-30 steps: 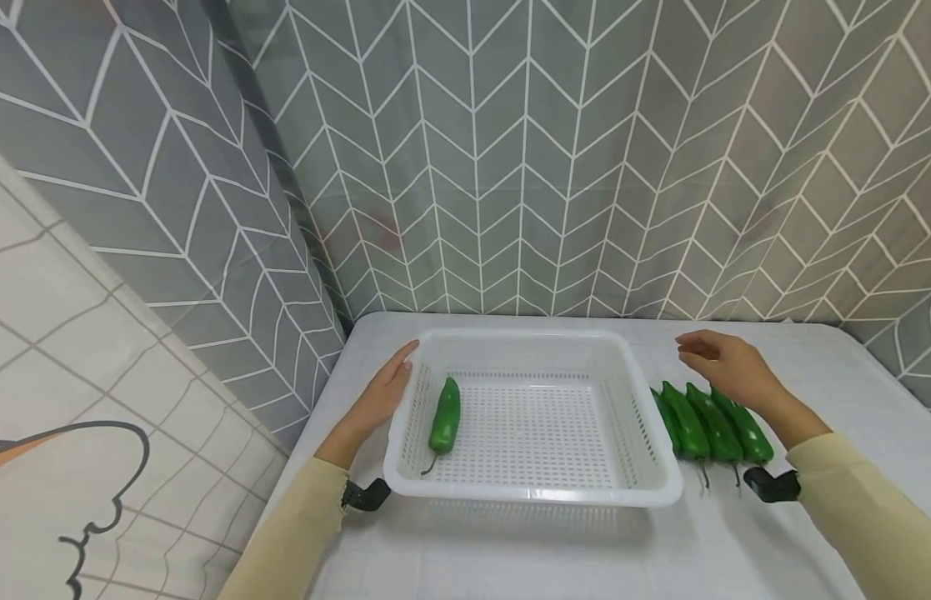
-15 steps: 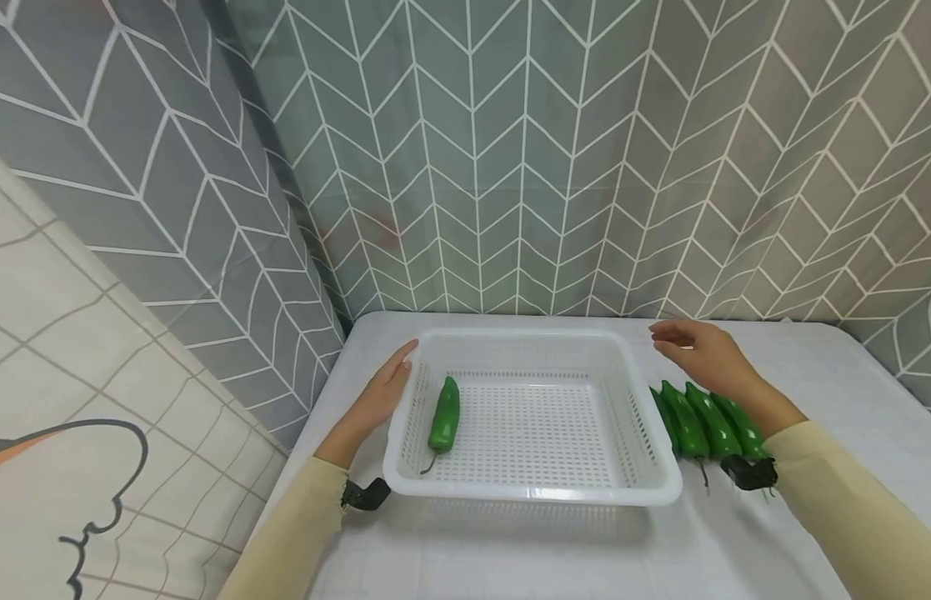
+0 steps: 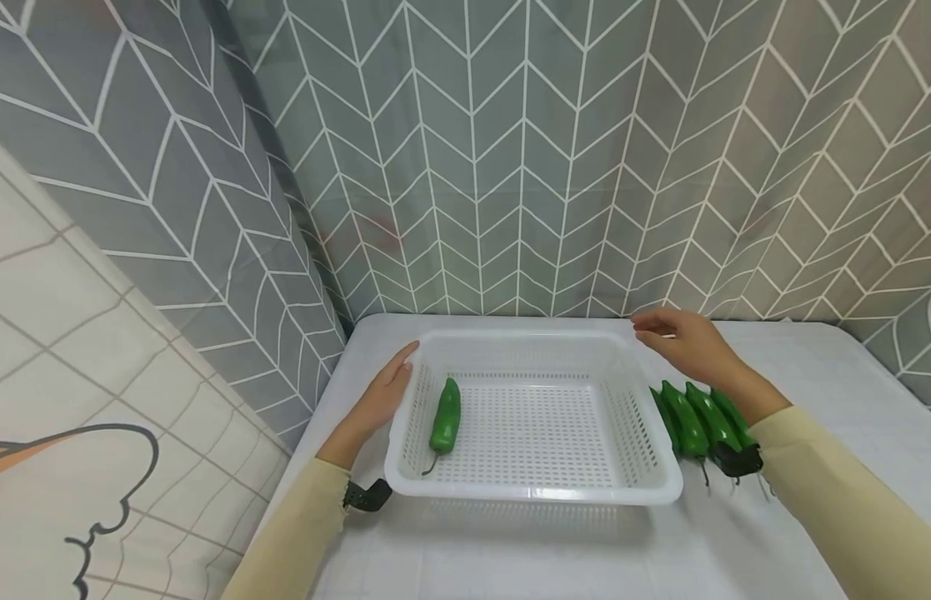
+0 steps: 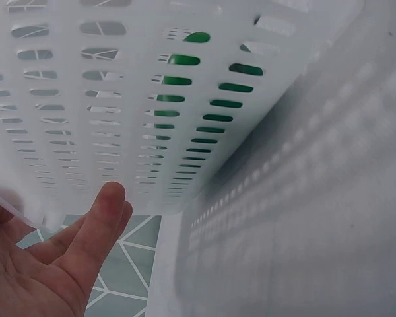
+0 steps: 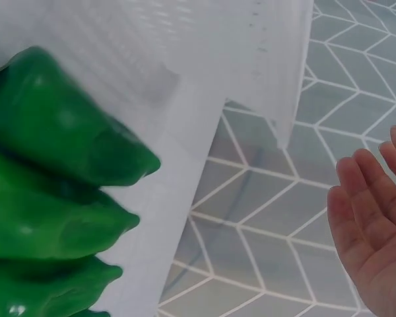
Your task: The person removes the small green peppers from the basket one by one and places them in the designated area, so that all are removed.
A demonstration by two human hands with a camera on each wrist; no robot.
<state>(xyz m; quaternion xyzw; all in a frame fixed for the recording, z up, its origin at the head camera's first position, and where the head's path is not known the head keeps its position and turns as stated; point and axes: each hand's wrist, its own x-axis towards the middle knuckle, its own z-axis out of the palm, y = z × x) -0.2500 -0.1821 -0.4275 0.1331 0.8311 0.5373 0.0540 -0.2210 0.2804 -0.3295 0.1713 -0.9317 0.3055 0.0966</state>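
A white perforated plastic basket stands on the white-covered table, with one long green chili pepper lying along its left side inside. My left hand rests at the basket's left side; in the left wrist view its straight fingers lie by the wall under the rim. Just beyond the back right corner hovers my right hand, holding nothing, its fingers loosely bent. Several more green chili peppers lie side by side to the right of the basket, partly covered by the right wrist and the basket rim.
Behind the table's far edge hangs a grey curtain with white chevron lines. A white sheet with a grid and a drawn figure covers the left side. Each wrist carries a black camera mount.
My right hand has moved left and slightly away from me, from over the pepper row to the basket's back right corner. The left hand and the basket have stayed put.
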